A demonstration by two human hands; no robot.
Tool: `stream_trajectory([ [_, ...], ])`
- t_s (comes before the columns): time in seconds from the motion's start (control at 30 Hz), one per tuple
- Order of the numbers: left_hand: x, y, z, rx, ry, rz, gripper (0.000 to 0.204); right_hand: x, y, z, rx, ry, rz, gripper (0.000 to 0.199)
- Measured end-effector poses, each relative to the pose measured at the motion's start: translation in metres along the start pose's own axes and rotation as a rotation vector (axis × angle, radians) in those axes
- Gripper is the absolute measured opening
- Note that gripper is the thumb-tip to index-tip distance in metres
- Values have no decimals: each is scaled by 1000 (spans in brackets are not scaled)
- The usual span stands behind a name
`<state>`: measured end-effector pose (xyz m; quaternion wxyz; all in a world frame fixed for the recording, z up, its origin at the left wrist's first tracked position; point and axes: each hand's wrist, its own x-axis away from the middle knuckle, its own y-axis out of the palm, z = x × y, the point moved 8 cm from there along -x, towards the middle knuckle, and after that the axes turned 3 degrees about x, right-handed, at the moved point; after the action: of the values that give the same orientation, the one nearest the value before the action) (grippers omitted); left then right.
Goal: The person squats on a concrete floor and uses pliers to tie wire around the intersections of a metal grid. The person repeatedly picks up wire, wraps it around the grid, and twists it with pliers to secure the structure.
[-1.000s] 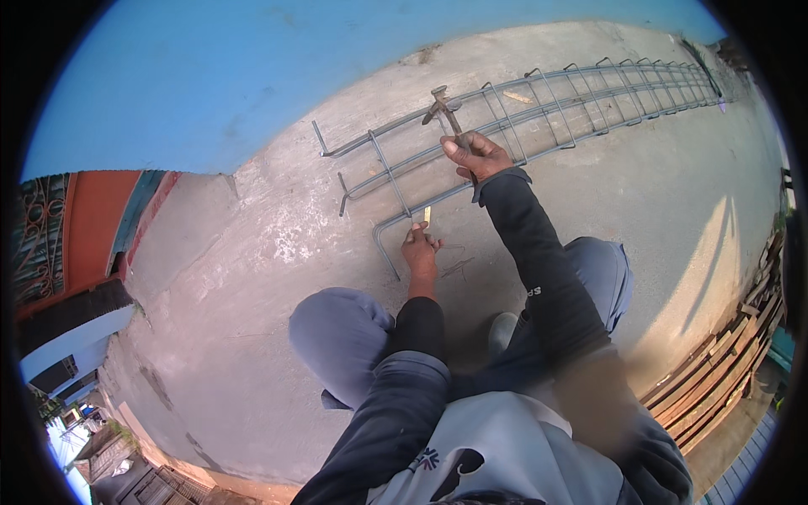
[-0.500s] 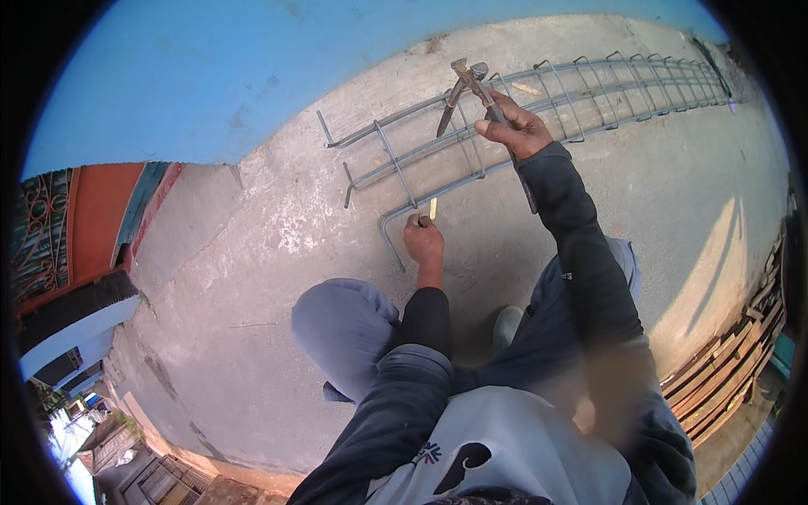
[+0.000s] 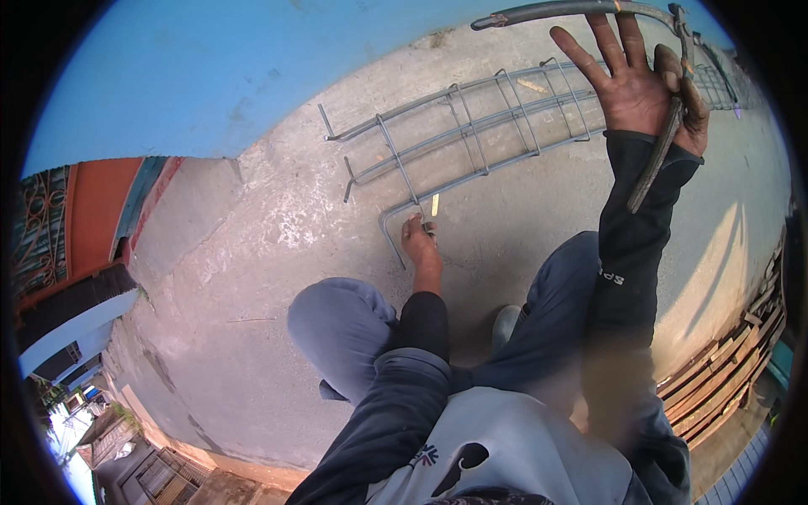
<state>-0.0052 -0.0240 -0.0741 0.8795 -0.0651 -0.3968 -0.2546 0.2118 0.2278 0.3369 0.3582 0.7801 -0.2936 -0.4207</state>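
A long rebar cage (image 3: 513,162) of grey bars and bent stirrups lies on the concrete, its bent bar ends toward the left. At its near corner, my left hand (image 3: 422,244) has its fingers closed just below the lowest bar, close to the end stirrup (image 3: 397,161). Whatever those fingers pinch is too small to make out. Raised over the cage's right part is my right hand (image 3: 627,97), palm toward me. It holds steel pincers (image 3: 650,172) with their handles spread wide: one handle sits by the thumb, the other crosses the outstretched fingers.
A blue wall (image 3: 210,76) runs along the far side. Small yellowish strips (image 3: 435,205) lie by the cage. Stacked wooden boards (image 3: 715,379) are at the right edge. My bent knees (image 3: 341,328) flank the work spot.
My right hand has lifted the pincers up and rightward, away from the cage bars, and their handles have swung wide apart. My left hand stays at the near corner, its fingers slightly shifted.
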Motion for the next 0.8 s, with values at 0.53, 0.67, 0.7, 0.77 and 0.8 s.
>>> stream_trajectory([
  [0.53, -10, -6, 15, -224, 169, -38, 20, 229, -209, 272, 1909, 1407, -213, 32],
  [0.67, -8, -7, 19, -228, 200, -47, 20, 239, -215, 287, 1906, 1412, -276, 34],
  [0.7, -7, -6, 17, -217, 175, -59, 20, 242, -217, 287, 1894, 1405, -257, 35],
  [0.77, -10, -8, 14, -195, 149, -72, 20, 239, -210, 290, 1895, 1443, -255, 36],
  [0.8, -11, -9, 13, -188, 144, -81, 20, 239, -207, 293, 1909, 1492, -260, 36],
])
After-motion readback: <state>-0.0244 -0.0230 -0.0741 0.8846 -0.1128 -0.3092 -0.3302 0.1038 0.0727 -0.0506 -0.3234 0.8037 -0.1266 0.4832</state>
